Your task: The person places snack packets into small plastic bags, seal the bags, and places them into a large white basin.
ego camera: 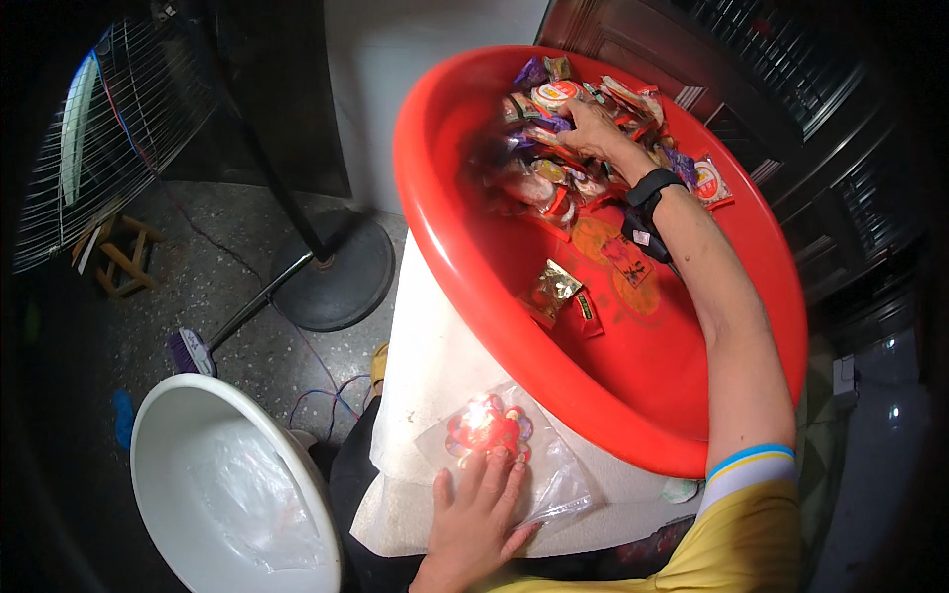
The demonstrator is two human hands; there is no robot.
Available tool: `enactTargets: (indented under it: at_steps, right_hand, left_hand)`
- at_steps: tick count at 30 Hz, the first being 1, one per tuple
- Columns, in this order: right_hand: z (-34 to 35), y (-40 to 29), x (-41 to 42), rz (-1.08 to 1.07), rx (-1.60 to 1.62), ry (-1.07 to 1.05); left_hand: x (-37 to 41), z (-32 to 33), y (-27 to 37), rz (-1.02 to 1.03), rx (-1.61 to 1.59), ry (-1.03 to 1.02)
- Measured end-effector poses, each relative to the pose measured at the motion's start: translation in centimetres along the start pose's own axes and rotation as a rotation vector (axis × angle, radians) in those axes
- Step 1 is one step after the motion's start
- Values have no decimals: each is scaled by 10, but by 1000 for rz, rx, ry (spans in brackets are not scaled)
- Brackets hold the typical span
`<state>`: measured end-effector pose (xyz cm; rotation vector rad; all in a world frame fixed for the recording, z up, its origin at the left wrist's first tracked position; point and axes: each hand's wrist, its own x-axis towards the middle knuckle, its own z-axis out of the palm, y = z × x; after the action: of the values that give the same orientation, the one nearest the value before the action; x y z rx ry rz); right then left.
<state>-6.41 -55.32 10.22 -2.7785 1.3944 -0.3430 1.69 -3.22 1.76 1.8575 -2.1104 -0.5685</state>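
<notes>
My left hand (pixel 473 511) lies palm down on a clear plastic bag (pixel 557 483) with a red printed design, its fingers spread. The bag rests on a white cloth-like cover (pixel 422 356) in front of a large red plastic basin (pixel 493 326). My right hand (pixel 594 137) reaches into a heap of small wrapped snacks (pixel 534 185) at the basin's far side. Its fingertips touch packets close to a round red-and-white one (pixel 556 94); whether they grip any is hidden. A gold packet (pixel 556 285) and a red packet (pixel 588 314) lie apart from the heap.
At lower left stands a white basin (pixel 152 474) with clear plastic bags (pixel 256 497) inside. Behind it are a fan stand base (pixel 348 289), a purple brush head (pixel 193 352), a loose cable (pixel 337 396) and a small wooden stool (pixel 126 259). A dark panelled door (pixel 667 44) borders the red basin.
</notes>
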Motion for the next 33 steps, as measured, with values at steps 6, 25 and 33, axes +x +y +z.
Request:
enactTargets:
  at_steps: [6, 25, 33]
  right_hand:
    - [7, -10, -22, -15, 177, 97]
    - [30, -12, -62, -504, 183, -61]
    - [-26, -32, -50, -446, 35, -278]
  left_hand:
    - [0, -3, 1, -5, 20, -10]
    - [-2, 2, 2, -25, 12, 78]
    - [-1, 1, 3, -22, 19, 66]
